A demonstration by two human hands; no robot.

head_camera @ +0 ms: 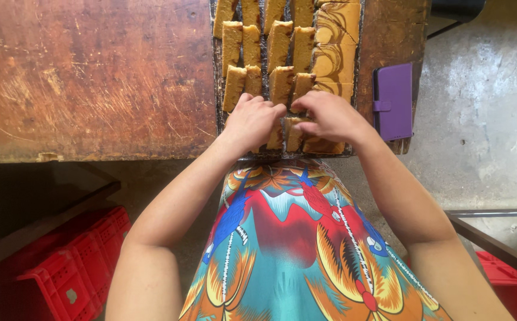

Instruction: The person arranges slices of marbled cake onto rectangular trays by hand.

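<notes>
A dark baking tray (217, 95) lies at the near edge of a worn wooden table (92, 77), filled with several cut slices of golden marbled cake (279, 44). An uncut marbled block (335, 47) fills the tray's right side. My left hand (251, 122) rests on the nearest row of slices, fingers curled over one slice (275, 137). Beside it, my right hand (328, 116) presses on the neighbouring slices (297, 134), fingers bent. The two hands nearly touch. The slices under both palms are mostly hidden.
A purple wallet-style phone case (394, 101) lies on the table right of the tray. Red plastic crates (68, 267) stand on the floor at lower left, another (511, 282) at lower right beneath a metal bar (490, 238). Grey concrete floor lies to the right.
</notes>
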